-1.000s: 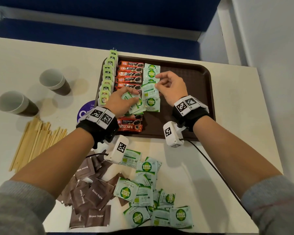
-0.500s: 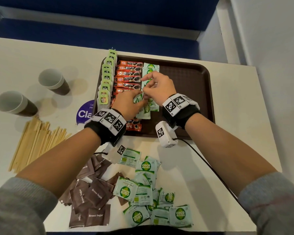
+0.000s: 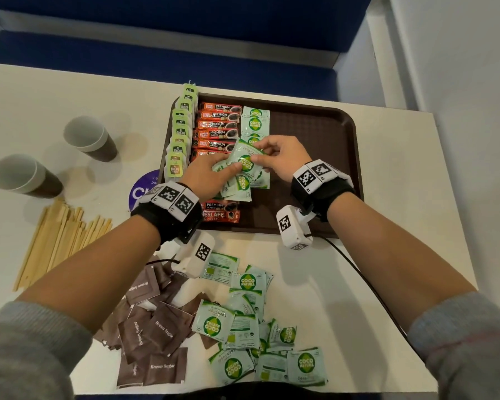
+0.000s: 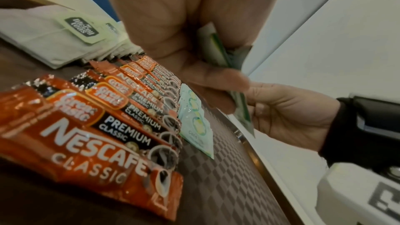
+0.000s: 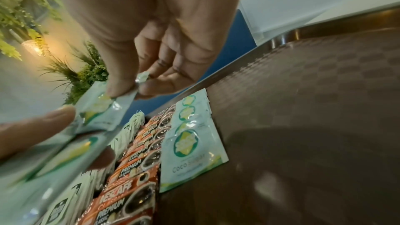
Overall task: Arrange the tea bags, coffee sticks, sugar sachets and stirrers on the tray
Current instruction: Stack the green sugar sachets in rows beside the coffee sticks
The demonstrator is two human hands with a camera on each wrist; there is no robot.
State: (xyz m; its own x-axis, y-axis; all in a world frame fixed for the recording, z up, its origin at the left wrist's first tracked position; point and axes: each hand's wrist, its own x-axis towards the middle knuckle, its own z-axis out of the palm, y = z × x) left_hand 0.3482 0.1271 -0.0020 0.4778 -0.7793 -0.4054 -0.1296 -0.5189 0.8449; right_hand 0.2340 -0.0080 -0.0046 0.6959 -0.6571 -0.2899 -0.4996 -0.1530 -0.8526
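Observation:
A brown tray (image 3: 315, 131) carries a column of tea bags (image 3: 181, 134), a column of red coffee sticks (image 3: 218, 124) and a column of green sugar sachets (image 3: 255, 119). Above the tray my left hand (image 3: 211, 177) grips a small fan of green sachets (image 3: 238, 183). My right hand (image 3: 277, 157) pinches the top green sachet (image 3: 244, 157) of that fan between thumb and forefinger, as the right wrist view shows (image 5: 108, 107). In the left wrist view the green sachets (image 4: 218, 52) stick out edge-on past my palm. Wooden stirrers (image 3: 58, 241) lie on the table at left.
Two paper cups (image 3: 87, 138) (image 3: 23, 176) stand left of the tray. Near the table's front edge lie a pile of brown sugar sachets (image 3: 153, 339) and a pile of green sachets (image 3: 254, 336). A black cable (image 3: 358, 278) runs from my right wrist.
My hands have come together over the tray. The right hand moved from the sachet column to the fan in my left hand and took hold of its top sachet.

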